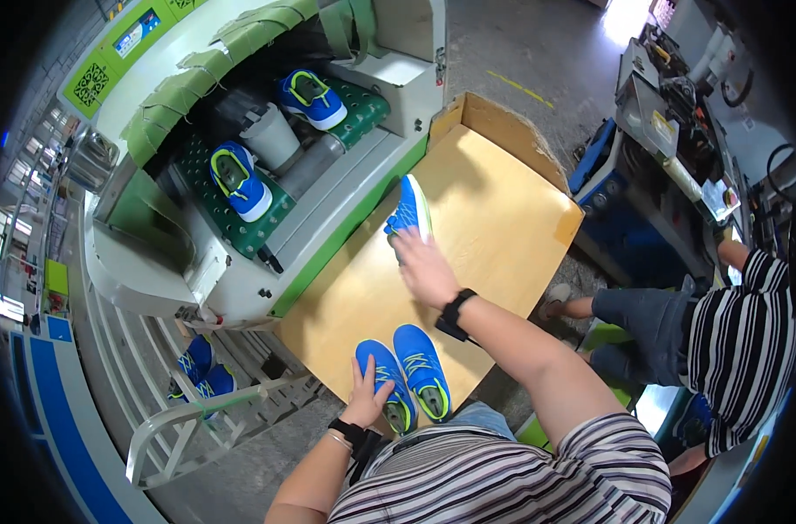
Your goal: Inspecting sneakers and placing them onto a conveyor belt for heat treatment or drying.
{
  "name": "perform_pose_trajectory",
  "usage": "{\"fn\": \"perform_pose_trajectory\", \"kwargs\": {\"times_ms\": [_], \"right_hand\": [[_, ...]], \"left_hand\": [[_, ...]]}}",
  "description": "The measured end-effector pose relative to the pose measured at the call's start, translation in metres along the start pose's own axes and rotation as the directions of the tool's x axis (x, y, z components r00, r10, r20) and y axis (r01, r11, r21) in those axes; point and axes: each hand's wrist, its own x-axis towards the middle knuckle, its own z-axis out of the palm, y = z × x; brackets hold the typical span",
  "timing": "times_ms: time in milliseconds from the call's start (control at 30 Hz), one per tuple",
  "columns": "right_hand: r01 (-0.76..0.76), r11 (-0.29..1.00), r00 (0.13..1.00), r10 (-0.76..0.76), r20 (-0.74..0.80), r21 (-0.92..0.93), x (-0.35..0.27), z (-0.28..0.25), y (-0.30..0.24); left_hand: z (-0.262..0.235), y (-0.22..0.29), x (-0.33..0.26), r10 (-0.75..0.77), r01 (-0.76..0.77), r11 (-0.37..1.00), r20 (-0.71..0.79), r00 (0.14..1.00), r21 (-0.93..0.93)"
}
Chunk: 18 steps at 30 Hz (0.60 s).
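My left hand (365, 402) grips a blue sneaker (384, 367) from above, with fingers along one side and the thumb on the other. Close against it on the right stands a matching sneaker (420, 358), both at the table's near edge with toes pointing away from me. Farther up the wooden tabletop (494, 227), my right hand (426, 269) has its fingers round the heel end of a third blue sneaker (408, 210). That shoe is tipped toward its side, its pale sole edge facing right. The right fingertips are slightly blurred and partly hidden.
A white and green machine (354, 218) stands at left, with two blue sneakers on its perforated green plates (363, 105). Below it, a metal rack (197, 428) holds more blue shoes (207, 371). A cardboard wall (512, 131) edges the far side. A co-worker in stripes (739, 323) is at right.
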Motion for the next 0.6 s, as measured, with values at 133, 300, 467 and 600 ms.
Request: {"fn": "perform_pose_trajectory", "kwargs": {"times_ms": [133, 300, 467, 600], "right_hand": [[-0.229, 0.962, 0.954, 0.252, 0.165, -0.146, 0.016, 0.005, 0.004], [-0.681, 0.698, 0.716, 0.699, 0.000, 0.222, 0.000, -0.011, 0.038], [-0.624, 0.582, 0.721, 0.687, 0.096, 0.522, -0.080, -0.022, 0.042], [-0.551, 0.707, 0.803, 0.594, 0.050, 0.444, -0.169, -0.017, -0.008]], "left_hand": [[0.004, -0.009, 0.001, 0.044, -0.044, 0.999, -0.055, 0.997, 0.002], [0.006, -0.015, 0.006, 0.046, -0.042, 0.996, -0.055, 0.997, 0.078], [-0.004, 0.004, 0.005, -0.055, 0.053, 0.993, 0.011, 0.998, 0.106], [-0.004, 0.063, 0.009, 0.217, -0.145, 0.889, -0.120, 0.969, 0.434]]}}
